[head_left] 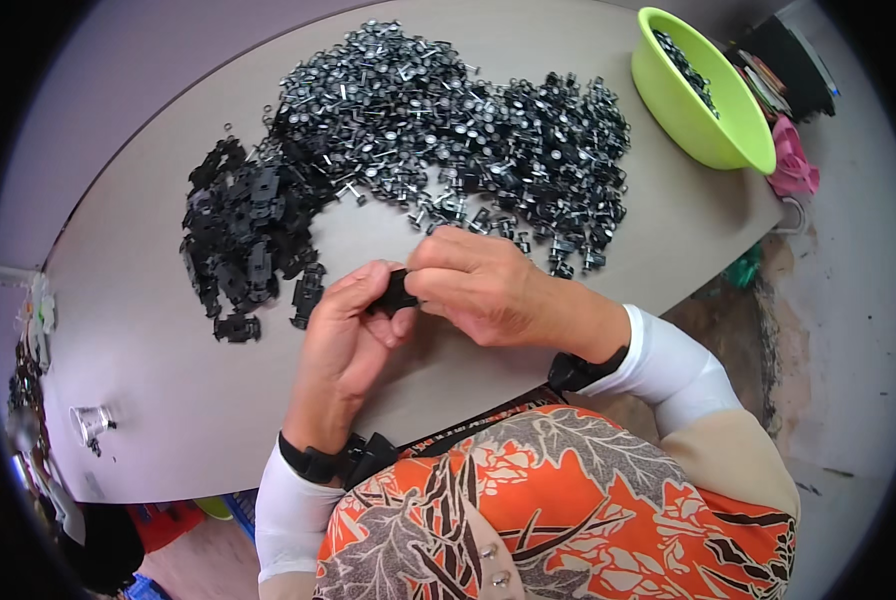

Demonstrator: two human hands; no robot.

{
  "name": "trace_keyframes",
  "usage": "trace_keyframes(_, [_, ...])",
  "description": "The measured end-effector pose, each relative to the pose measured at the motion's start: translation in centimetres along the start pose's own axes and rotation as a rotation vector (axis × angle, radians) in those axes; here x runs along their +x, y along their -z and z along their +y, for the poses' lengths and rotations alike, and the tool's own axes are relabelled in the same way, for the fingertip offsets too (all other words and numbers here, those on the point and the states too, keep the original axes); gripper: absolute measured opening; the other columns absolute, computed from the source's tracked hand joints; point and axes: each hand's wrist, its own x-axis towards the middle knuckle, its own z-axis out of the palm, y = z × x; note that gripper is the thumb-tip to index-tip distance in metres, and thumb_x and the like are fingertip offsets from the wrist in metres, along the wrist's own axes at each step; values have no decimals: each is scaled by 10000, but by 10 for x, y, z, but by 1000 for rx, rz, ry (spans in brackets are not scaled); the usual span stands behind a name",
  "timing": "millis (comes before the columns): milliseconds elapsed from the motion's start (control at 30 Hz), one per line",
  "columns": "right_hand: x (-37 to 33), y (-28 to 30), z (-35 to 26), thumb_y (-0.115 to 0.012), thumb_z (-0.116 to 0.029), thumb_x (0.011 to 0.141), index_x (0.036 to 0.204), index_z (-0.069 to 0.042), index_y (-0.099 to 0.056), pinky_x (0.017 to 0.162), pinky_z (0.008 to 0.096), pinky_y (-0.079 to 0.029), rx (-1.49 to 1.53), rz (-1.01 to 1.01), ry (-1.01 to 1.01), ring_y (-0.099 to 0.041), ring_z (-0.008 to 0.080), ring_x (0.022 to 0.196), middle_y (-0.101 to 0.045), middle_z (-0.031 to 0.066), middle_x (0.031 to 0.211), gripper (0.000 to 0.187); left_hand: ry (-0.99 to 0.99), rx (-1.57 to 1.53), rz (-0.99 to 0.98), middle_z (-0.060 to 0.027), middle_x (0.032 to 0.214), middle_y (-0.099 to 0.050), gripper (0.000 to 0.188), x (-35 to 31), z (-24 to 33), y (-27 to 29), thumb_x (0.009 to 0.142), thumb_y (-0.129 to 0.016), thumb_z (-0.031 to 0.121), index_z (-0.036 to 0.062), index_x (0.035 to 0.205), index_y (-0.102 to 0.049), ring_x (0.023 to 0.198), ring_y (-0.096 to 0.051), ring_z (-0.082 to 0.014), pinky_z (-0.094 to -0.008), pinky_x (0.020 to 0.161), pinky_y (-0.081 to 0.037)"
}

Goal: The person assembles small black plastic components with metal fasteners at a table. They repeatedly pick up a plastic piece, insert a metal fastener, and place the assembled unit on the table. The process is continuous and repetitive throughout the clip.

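Observation:
My left hand is closed around a small black plastic toy-car chassis, gripped between thumb and fingers just above the table. My right hand is pinched at the right end of that chassis. Its fingers hide whatever is between them. To the left lies a pile of similar black chassis, with single ones near its front edge. Beyond my hands spreads a big heap of small wheel-and-axle pieces, black with silvery faces and pins. Some stray pieces lie just past my right hand.
A lime-green basin with more dark small parts stands at the table's far right. A small clear cup sits at the left edge of the grey table. Pink cloth and stacked items are beyond the right edge.

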Motion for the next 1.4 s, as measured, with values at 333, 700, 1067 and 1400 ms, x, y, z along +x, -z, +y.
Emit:
trace_keyframes(333, [0, -5, -2, -645, -31, 644, 670, -57, -570, 582, 327, -439, -128, -41, 61, -500, 218, 732, -498, 52, 846, 83, -35, 52, -9, -60, 747, -609, 225, 1, -3, 0, 945, -558, 212, -8, 965, -600, 558, -550, -137, -234, 479, -406])
trace_keyframes(700, [-6, 67, 28, -648, 40, 758, 856, -1, -611, 584, 315, -480, -98, 185, -324, -605, 216, 693, -610, 88, 794, 112, -161, 211, -20, -117, 750, -620, 229, -1, 18, 10, 918, -585, 171, -51, 974, -578, 553, -604, -173, -261, 470, -504])
trace_keyframes(1067, [-12, 27, 33, -675, 3, 684, 864, -36, -582, 727, 373, -439, -477, -234, -318, -522, 286, 848, -529, 92, 875, 206, -132, 312, 31, -123, 784, -635, 205, 0, 20, 8, 914, -570, 137, -49, 999, -572, 592, -635, -173, -267, 522, -551])
trace_keyframes(1400, [-16, 17, 15, -604, 42, 697, 716, 2, -526, 673, 356, -440, -172, -169, -73, -517, 285, 789, -477, 117, 876, 90, -85, 244, -6, -133, 958, -640, 218, 2, 16, 10, 952, -542, 150, -37, 1062, -548, 727, -697, -243, -300, 621, -593])
